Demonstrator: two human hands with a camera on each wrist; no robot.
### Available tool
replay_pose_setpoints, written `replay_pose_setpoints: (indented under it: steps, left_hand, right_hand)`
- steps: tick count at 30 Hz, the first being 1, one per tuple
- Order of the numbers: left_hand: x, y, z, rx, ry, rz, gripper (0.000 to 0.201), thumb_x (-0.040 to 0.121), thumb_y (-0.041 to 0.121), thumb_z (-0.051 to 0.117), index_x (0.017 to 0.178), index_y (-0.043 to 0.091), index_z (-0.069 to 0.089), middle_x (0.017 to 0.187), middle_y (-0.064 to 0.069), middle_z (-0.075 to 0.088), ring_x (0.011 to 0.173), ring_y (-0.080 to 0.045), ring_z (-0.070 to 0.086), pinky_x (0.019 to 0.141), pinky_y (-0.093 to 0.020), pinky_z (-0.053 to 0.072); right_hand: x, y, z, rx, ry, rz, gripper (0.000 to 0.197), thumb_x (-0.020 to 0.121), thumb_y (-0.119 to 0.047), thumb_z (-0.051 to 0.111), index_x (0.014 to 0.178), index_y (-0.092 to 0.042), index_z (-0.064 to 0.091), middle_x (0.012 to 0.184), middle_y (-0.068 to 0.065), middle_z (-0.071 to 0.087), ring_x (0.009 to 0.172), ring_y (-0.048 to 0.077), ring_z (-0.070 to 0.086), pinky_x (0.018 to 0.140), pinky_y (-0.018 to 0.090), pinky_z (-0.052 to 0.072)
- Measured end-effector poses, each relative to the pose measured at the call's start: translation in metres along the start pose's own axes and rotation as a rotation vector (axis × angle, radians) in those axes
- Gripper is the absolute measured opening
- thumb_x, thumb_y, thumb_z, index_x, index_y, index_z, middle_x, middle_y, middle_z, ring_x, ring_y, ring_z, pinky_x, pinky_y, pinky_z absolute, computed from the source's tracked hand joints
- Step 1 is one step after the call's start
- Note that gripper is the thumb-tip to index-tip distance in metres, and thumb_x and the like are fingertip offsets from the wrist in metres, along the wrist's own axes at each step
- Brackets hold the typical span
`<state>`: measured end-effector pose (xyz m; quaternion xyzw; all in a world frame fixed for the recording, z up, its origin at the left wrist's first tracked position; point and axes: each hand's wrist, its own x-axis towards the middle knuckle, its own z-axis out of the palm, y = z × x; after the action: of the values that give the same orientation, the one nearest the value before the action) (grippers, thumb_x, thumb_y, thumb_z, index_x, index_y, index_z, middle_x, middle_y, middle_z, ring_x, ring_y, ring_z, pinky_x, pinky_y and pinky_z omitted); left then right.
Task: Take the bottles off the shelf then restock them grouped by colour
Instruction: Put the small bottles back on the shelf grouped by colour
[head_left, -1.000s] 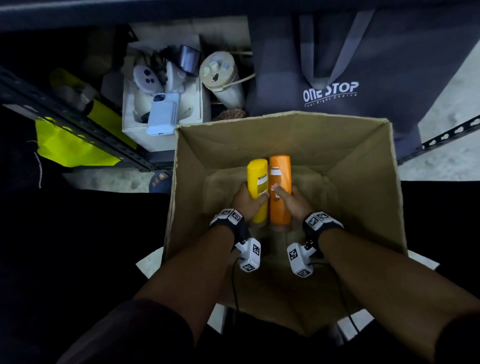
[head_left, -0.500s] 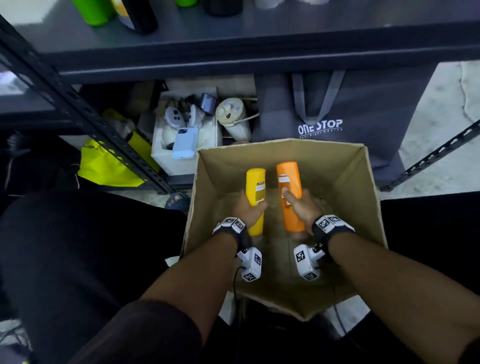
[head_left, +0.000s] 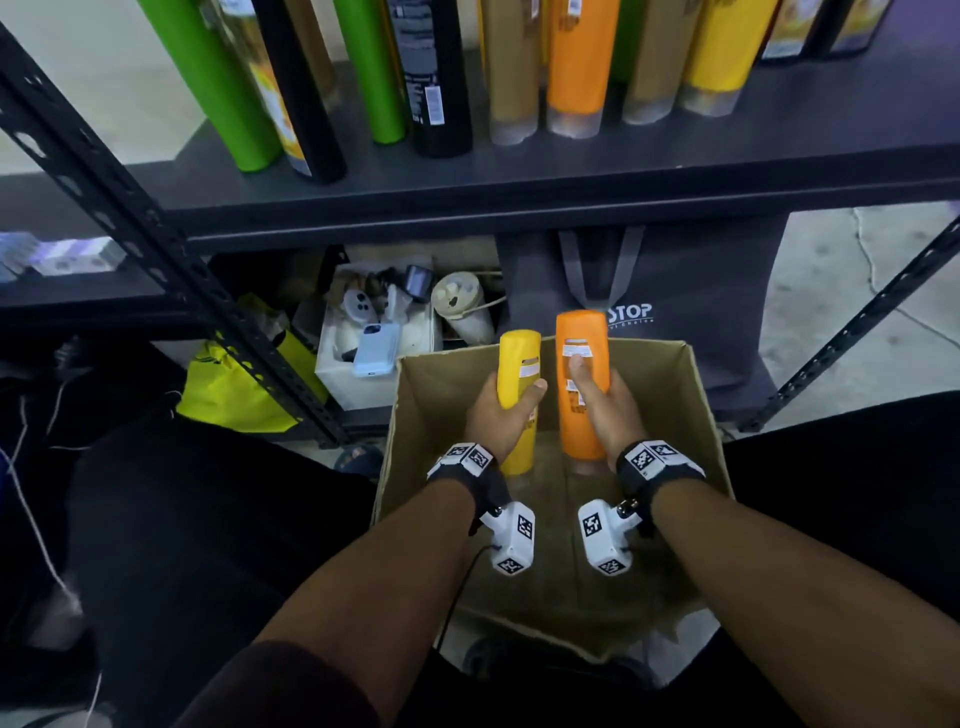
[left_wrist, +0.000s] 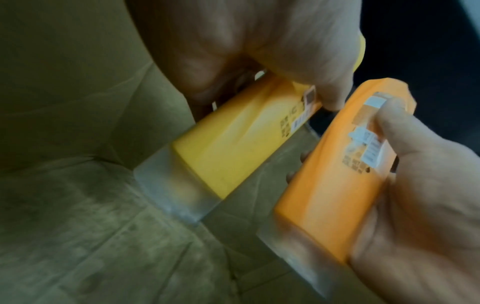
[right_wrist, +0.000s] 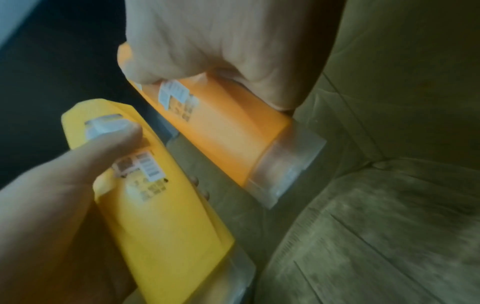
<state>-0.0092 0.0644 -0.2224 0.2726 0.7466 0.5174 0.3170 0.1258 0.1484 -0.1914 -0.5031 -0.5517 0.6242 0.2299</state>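
Two bottles held over the cardboard box, below the shelf.

Left hand grips the yellow bottle; right hand grips the orange bottle, caps seemingly downward. Held side by side, they could knock together, or land beside a wrong-coloured neighbour.

Both bottles raised since 1.0 s ago: yellow bottle in left hand and orange bottle in right hand were low inside the cardboard box, now their upper ends clear its far rim. Head view tilted up (shelf with standing bottles now visible).
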Motion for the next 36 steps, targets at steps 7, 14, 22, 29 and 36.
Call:
replay_pose_setpoints:
  steps: [7,14,22,29,36]
  left_hand:
    - [-0.001,0.052,0.005,-0.169,0.027,0.152,0.024,0.089,0.051,0.073,0.108,0.038,0.066,0.097,0.022,0.074,0.088,0.005,0.070,0.073,-0.015,0.052]
    - [-0.002,0.105,0.001,-0.220,0.019,0.296,0.043,0.078,0.065,0.069,0.109,0.036,0.066,0.099,0.020,0.074,0.090,0.003,0.070,0.073,-0.012,0.051]
    - [0.002,0.163,-0.003,-0.236,0.006,0.444,0.033,0.079,0.069,0.070,0.104,0.050,0.064,0.101,0.015,0.075,0.093,-0.003,0.072,0.079,-0.028,0.056]
    - [-0.002,0.215,-0.001,-0.271,-0.019,0.583,0.032,0.083,0.061,0.071,0.107,0.040,0.065,0.099,0.015,0.075,0.092,-0.003,0.072,0.075,-0.019,0.057]
    - [0.002,0.269,0.006,-0.308,-0.007,0.717,0.042,0.084,0.060,0.071,0.115,0.032,0.066,0.104,0.015,0.075,0.095,-0.003,0.072,0.076,-0.016,0.057]
  right_hand:
    - [-0.005,-0.024,0.001,0.078,0.185,-0.270,0.047,0.084,-0.076,0.058,0.113,-0.040,0.062,0.105,-0.013,0.072,0.096,0.006,0.069,0.093,0.042,0.057]
    - [-0.014,-0.062,-0.005,0.074,0.256,-0.455,0.041,0.081,-0.082,0.051,0.105,-0.049,0.054,0.099,-0.032,0.067,0.087,-0.010,0.064,0.077,0.026,0.049]
    - [-0.014,-0.111,-0.025,0.087,0.298,-0.579,0.033,0.078,-0.088,0.051,0.102,-0.066,0.052,0.103,-0.033,0.066,0.093,-0.007,0.065,0.084,0.034,0.053]
    - [-0.021,-0.152,-0.043,0.141,0.355,-0.670,0.042,0.075,-0.091,0.052,0.105,-0.062,0.054,0.104,-0.032,0.066,0.094,-0.009,0.065,0.077,0.030,0.051]
    - [-0.029,-0.200,-0.065,0.173,0.362,-0.778,0.050,0.073,-0.090,0.057,0.110,-0.056,0.057,0.108,-0.022,0.069,0.097,-0.002,0.068,0.087,0.037,0.056]
